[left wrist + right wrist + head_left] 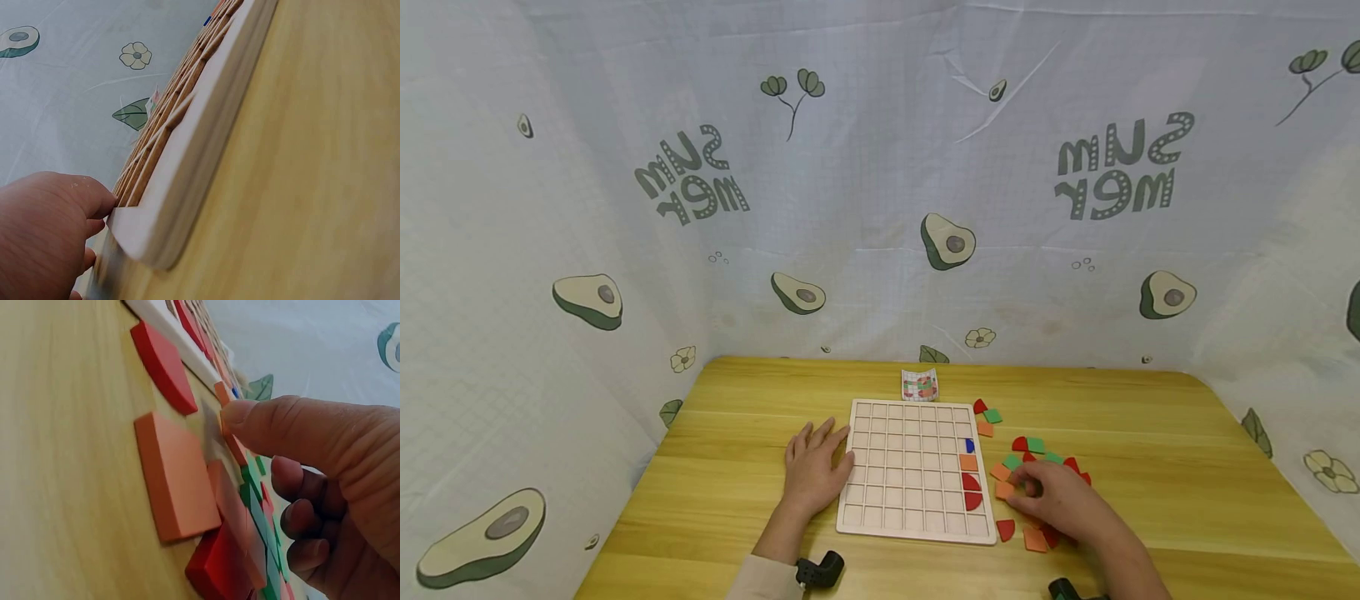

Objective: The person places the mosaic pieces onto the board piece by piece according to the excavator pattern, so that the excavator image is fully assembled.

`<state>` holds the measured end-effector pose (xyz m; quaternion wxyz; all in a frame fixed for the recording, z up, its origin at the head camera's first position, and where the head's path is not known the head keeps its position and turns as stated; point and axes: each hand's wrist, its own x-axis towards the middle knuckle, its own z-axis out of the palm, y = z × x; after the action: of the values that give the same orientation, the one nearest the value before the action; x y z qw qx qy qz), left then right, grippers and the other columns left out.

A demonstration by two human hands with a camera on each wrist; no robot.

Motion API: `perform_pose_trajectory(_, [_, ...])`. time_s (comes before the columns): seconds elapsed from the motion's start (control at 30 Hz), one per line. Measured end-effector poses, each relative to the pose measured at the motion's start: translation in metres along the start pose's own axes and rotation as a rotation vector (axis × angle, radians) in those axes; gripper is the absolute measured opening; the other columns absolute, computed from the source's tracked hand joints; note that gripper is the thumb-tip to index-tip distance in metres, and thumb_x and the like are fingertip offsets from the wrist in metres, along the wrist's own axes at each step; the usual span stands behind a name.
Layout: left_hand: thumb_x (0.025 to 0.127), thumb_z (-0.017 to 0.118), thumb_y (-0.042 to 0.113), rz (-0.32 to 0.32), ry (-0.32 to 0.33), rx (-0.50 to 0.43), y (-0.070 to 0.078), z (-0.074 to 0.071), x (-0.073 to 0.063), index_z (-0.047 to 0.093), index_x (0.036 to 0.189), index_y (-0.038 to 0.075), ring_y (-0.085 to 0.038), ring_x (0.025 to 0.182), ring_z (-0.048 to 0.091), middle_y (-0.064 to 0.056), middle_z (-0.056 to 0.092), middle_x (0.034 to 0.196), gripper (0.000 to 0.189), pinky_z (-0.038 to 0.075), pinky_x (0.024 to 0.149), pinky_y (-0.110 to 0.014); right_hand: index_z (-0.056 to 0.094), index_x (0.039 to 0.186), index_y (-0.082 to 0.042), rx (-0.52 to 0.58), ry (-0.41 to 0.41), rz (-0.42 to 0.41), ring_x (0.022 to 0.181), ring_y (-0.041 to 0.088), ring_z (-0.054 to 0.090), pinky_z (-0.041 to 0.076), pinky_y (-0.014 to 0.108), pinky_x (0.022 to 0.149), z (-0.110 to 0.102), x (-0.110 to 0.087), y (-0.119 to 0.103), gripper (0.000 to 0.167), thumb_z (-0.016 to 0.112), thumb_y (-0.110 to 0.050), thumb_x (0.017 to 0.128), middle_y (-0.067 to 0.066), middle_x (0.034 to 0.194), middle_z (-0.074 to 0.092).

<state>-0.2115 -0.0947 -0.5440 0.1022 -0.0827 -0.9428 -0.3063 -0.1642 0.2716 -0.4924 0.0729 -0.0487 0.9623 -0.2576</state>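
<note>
A pale wooden grid board (912, 471) lies on the table. Its right side holds a blue piece (970, 446), an orange square (968, 462) and two red quarter-round pieces (972, 483). At the board's left edge rests my left hand (812, 471), fingers spread; its thumb (94, 195) touches the board's rim in the left wrist view. My right hand (1060, 496), right of the board, pinches an orange square tile (234, 445) between thumb and fingers. The index finger is mostly hidden behind the thumb, and the other fingers curl in.
Loose red, green and orange pieces lie around the right hand, including a red quarter-round (1006, 530) and an orange square (1034, 540) near the front. A small patterned card (920, 385) stands behind the board. A printed curtain (865, 208) encloses the wooden table (715, 475).
</note>
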Motion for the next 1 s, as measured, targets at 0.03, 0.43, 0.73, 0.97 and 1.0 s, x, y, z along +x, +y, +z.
perform_pose_trajectory(0.03, [0.097,0.062,0.031,-0.001,-0.001,0.001,0.000,0.000,0.000,0.064,0.139,0.015,-0.048,0.148,0.031,-0.015,0.050,0.155,0.045,0.018,0.119,-0.068,0.073,0.098,-0.018,-0.001,0.008,-0.013,0.074,0.011,0.046,0.038,0.025,0.065,0.001,0.000,-0.001,0.019,0.081,-0.029,0.085,-0.005,0.078,0.054])
perform_pose_trajectory(0.43, [0.097,0.061,0.031,-0.008,-0.011,0.001,0.002,-0.001,-0.001,0.064,0.140,0.015,-0.048,0.149,0.030,-0.015,0.049,0.156,0.046,0.017,0.120,-0.069,0.074,0.104,-0.020,0.056,0.027,-0.299,0.075,0.000,0.045,0.040,0.019,0.063,0.030,0.001,-0.031,0.021,0.079,-0.033,0.089,-0.015,0.075,0.052])
perform_pose_trajectory(0.73, [0.097,0.062,0.031,-0.013,-0.008,0.002,0.003,-0.002,0.000,0.064,0.140,0.015,-0.048,0.149,0.030,-0.014,0.049,0.156,0.046,0.017,0.120,-0.069,0.073,0.101,-0.024,0.008,0.080,-0.312,0.082,0.001,0.045,0.041,0.019,0.066,0.040,0.000,-0.036,0.015,0.079,-0.030,0.088,-0.018,0.078,0.050])
perform_pose_trajectory(0.97, [0.097,0.062,0.030,-0.019,-0.015,-0.005,0.003,-0.001,0.000,0.063,0.140,0.016,-0.048,0.149,0.029,-0.014,0.049,0.157,0.045,0.016,0.120,-0.069,0.072,0.099,-0.026,0.032,0.076,-0.307,0.079,0.000,0.045,0.041,0.019,0.065,0.039,0.001,-0.035,0.015,0.079,-0.034,0.088,-0.016,0.080,0.052])
perform_pose_trajectory(1.0, [0.097,0.062,0.030,-0.017,-0.013,-0.005,0.003,-0.001,0.000,0.063,0.140,0.016,-0.048,0.149,0.029,-0.014,0.049,0.157,0.045,0.016,0.120,-0.069,0.072,0.100,-0.025,0.047,0.071,-0.301,0.079,0.001,0.045,0.042,0.019,0.066,0.039,0.002,-0.034,0.016,0.079,-0.034,0.088,-0.016,0.081,0.053])
